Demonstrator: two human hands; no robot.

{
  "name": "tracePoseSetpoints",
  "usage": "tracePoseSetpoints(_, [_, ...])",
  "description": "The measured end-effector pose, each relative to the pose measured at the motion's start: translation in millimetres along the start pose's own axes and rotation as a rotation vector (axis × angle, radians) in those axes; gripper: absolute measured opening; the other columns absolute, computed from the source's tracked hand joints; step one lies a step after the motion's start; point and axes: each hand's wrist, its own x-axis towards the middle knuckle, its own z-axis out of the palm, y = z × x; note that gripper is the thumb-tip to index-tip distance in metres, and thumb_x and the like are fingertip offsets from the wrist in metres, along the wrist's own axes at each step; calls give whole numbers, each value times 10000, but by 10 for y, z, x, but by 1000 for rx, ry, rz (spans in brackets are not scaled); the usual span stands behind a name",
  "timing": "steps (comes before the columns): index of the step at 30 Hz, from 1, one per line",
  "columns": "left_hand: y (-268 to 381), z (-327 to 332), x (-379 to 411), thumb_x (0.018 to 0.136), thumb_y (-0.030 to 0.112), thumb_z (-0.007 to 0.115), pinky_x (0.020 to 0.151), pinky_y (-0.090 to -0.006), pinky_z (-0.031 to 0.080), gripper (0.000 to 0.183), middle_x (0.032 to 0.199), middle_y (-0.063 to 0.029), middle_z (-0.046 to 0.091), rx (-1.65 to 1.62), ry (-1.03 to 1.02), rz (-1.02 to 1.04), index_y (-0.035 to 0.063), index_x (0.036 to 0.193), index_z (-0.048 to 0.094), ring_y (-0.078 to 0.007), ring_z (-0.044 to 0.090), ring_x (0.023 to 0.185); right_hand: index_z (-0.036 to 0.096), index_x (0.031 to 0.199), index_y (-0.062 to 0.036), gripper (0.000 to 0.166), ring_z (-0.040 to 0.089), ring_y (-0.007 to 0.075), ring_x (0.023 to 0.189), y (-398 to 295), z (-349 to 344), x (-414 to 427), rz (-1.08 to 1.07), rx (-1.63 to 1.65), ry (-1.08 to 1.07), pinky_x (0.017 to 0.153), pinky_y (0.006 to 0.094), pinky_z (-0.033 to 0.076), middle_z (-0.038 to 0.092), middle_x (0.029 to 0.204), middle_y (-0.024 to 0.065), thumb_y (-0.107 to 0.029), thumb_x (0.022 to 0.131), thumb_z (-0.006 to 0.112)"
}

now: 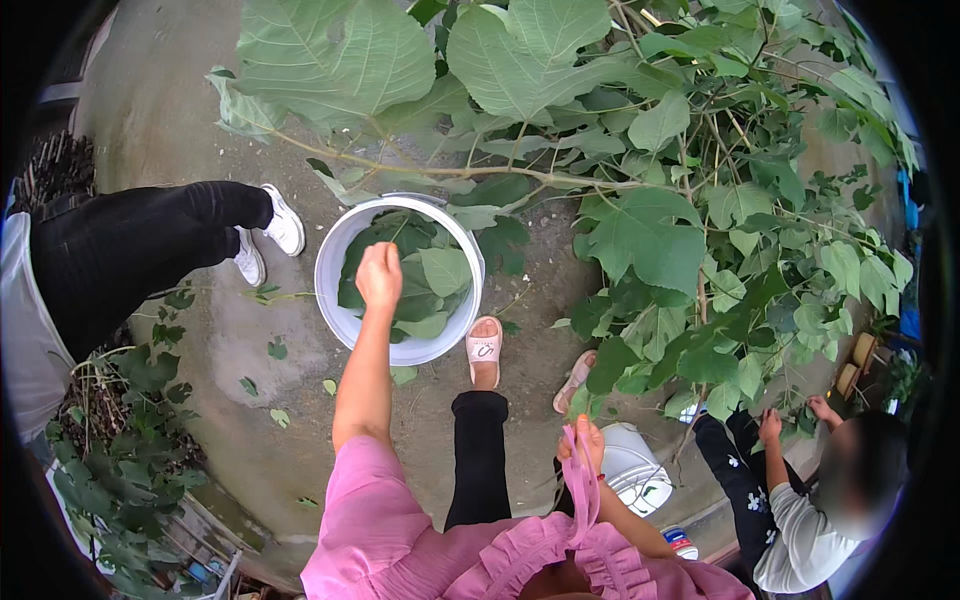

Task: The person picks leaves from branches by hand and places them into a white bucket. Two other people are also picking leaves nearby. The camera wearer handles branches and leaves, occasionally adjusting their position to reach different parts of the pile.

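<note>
My left hand [379,277] is closed above a white plastic bucket [324,289]. A thin pale leaf stem [400,229] meets its fingertips. Inside the bucket lie large green leaves [446,271], partly hidden by the hand. My right hand [587,444] has its fingers curled in front of my body, beside the pink ribbon ties [581,495] of my top. A small blurred green leaf [583,405] shows at its fingertips; whether the hand grips it is unclear. Cut branches with broad lobed leaves [652,240] spread ahead and to the right, one branch [465,172] passing just beyond the bucket.
To the left stands a person in dark trousers [150,236] and white shoes [285,221]. Another person sits at the lower right, hands [770,426] near the leaves. A second white bucket [634,465] is beside my right arm. Leafy cuttings [127,450] lie lower left; loose leaves dot the concrete floor [240,337].
</note>
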Motion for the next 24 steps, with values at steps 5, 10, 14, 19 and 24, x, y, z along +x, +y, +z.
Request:
tracePoseSetpoints(5, [-438, 613, 463, 818, 268, 588, 757, -414, 493, 233, 1008, -139, 603, 521, -483, -70, 115, 994, 587, -306, 594, 944, 498, 842, -55, 284, 501, 147, 489, -3, 109, 41, -18, 13, -146, 447, 279, 441, 501, 631, 41, -323, 934, 480])
tracePoseSetpoints(10, [-161, 172, 142, 809, 258, 604, 691, -415, 484, 161, 916, -96, 562, 309, -102, -154, 106, 856, 624, -286, 595, 833, 545, 997, -29, 300, 588, 146, 688, -186, 248, 140, 221, -144, -130, 591, 280, 498, 564, 836, 60, -317, 918, 521])
tracePoseSetpoints(14, [-323, -394, -202, 791, 218, 636, 691, -409, 470, 124, 884, -87, 594, 85, 53, -45, 116, 856, 664, -293, 595, 803, 464, 1242, 8, 568, 602, 278, 944, -215, 117, 191, -71, -978, -254, 803, 361, 485, 554, 1140, 183, -356, 833, 617])
tracePoseSetpoints(19, [37, -846, -217, 834, 377, 574, 688, -468, 494, 343, 818, -176, 630, 404, -252, 8, 40, 829, 643, -367, 623, 757, 495, 1162, 21, 427, 646, 195, 786, -732, 276, -59, 127, -605, -337, 649, 288, 514, 638, 935, 136, -272, 867, 594])
tracePoseSetpoints(24, [248, -1271, -202, 918, 378, 445, 696, -484, 471, 434, 779, -224, 631, 205, -87, -114, -2, 836, 637, -416, 606, 742, 501, 1139, 8, 315, 628, 141, 757, -1219, 370, -290, -244, -612, -446, 635, 269, 504, 622, 909, 100, -175, 887, 551])
